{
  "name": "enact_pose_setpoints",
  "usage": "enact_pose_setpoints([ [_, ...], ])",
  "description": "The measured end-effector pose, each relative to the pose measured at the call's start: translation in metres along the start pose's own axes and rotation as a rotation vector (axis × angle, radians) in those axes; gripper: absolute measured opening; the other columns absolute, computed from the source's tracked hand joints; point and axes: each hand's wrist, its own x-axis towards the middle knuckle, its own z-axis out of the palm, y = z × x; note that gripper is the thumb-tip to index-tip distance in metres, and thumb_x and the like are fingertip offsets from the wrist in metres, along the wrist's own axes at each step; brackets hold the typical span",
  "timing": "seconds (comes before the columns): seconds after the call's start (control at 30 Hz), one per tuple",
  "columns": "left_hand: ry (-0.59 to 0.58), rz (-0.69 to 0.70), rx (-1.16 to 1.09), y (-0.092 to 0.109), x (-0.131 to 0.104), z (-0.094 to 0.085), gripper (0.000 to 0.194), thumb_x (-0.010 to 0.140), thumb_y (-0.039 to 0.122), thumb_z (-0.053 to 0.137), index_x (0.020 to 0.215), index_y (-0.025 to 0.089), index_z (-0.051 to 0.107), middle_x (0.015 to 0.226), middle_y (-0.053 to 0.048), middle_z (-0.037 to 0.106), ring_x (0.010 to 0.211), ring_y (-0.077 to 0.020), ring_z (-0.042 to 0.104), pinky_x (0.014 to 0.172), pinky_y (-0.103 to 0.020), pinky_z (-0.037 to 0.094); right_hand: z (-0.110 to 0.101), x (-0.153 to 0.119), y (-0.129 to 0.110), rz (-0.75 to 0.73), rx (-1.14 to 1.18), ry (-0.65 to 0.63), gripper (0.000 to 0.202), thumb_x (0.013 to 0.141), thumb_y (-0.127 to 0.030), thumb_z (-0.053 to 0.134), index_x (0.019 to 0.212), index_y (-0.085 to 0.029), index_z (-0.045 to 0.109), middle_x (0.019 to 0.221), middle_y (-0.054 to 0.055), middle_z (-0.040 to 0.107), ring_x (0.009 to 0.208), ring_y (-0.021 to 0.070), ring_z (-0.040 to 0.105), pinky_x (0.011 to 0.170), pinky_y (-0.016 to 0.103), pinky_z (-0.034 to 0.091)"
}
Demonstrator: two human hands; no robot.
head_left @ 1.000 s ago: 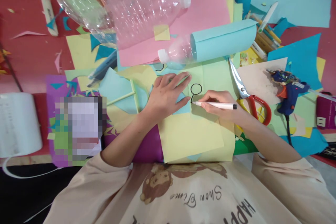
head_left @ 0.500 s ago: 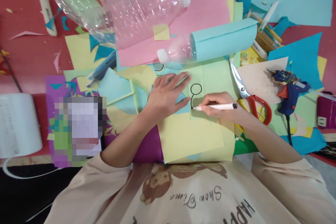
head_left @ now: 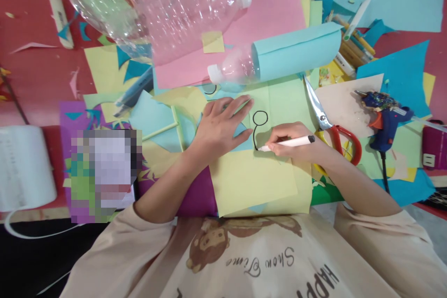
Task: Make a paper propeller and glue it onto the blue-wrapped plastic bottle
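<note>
Between the fingers of my right hand [head_left: 291, 140] is a white marker [head_left: 296, 141] with a black end, its tip touching light green paper [head_left: 282, 107]. A black drawn loop [head_left: 260, 118] with a curved line running down from it ends at that tip. My left hand [head_left: 223, 123] lies flat on the papers to the left of the drawing, fingers spread and holding nothing. Below both hands is a pale yellow sheet [head_left: 254, 181]. Red-handled scissors [head_left: 340, 142] lie partly open to the right of my right hand.
A bottle wrapped in light blue paper [head_left: 296, 53] lies beyond my hands, with a clear plastic bottle [head_left: 195, 9] behind it. At the right are a blue glue gun [head_left: 386, 125] and several pens [head_left: 358, 49]. A white cylindrical object [head_left: 26, 167] stands at the left.
The marker tip has moved slightly down toward my body, making the black curved line longer. My left hand stays in place.
</note>
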Motion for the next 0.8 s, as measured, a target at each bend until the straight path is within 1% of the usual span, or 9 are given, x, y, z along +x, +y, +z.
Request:
enact_pose_setpoints([
  [0.23,0.004,0.004,-0.003,-0.0011,-0.0004,0.0015,0.055,0.091,0.04,0.047,0.143,0.024,0.041,0.144,-0.009,0.049,0.122,-0.0321,0.045,0.102,-0.047,0.034,-0.0022,-0.0006,-0.0027,-0.021,-0.007,-0.01,0.016,0.08,-0.024,0.06,0.066,-0.015,0.06,0.064,-0.002,0.06,0.057,0.0081,0.05,0.051,0.021,0.035],
  [0.4,0.001,0.002,0.006,-0.0009,-0.0002,0.0015,0.055,0.091,0.04,0.046,0.143,0.024,0.042,0.144,-0.009,0.05,0.122,-0.0315,0.046,0.102,-0.047,0.035,-0.0026,-0.0007,-0.0004,-0.047,0.004,-0.015,0.016,0.08,-0.021,0.061,0.064,-0.016,0.059,0.063,-0.002,0.058,0.057,0.0076,0.048,0.051,0.021,0.034],
  [0.57,0.003,-0.006,0.003,-0.0001,0.0003,0.0005,0.054,0.091,0.041,0.046,0.142,0.025,0.043,0.144,-0.008,0.05,0.122,-0.0319,0.046,0.102,-0.048,0.035,-0.0034,-0.0006,0.0003,-0.057,-0.006,-0.015,0.019,0.078,-0.021,0.062,0.061,-0.016,0.055,0.06,-0.004,0.054,0.055,0.0076,0.045,0.05,0.022,0.032],
  [0.8,0.0,-0.009,-0.008,-0.0008,0.0004,0.0017,0.055,0.091,0.041,0.046,0.143,0.024,0.042,0.144,-0.009,0.05,0.122,-0.0323,0.045,0.102,-0.049,0.035,-0.0038,-0.0006,0.0028,-0.054,-0.028,-0.024,0.018,0.078,-0.02,0.061,0.06,-0.017,0.054,0.06,-0.004,0.052,0.056,0.0084,0.045,0.05,0.023,0.032],
])
